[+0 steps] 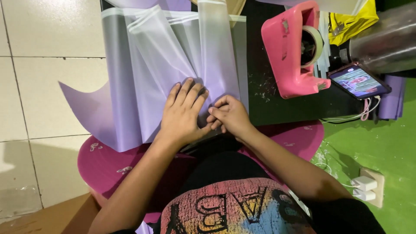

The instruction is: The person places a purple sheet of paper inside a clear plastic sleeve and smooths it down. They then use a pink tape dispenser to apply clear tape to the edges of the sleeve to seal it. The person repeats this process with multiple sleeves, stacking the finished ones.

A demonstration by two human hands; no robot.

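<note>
A small rectangular phone lies right of the pink tape dispenser, its screen lit with colours.

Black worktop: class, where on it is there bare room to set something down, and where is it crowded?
Bare black worktop lies between the lilac sheets and the pink tape dispenser. Crowded: under the left hand and right hand, and around the phone.

Count, head view: two bare hands, left hand and right hand, both at centre frame. One pink tape dispenser upper right, holding one roll of tape. One smartphone right of it. Two white plug adapters in one wall socket, lower right. Translucent lilac plastic sheets upper centre: several overlapping, exact number unclear.
</note>
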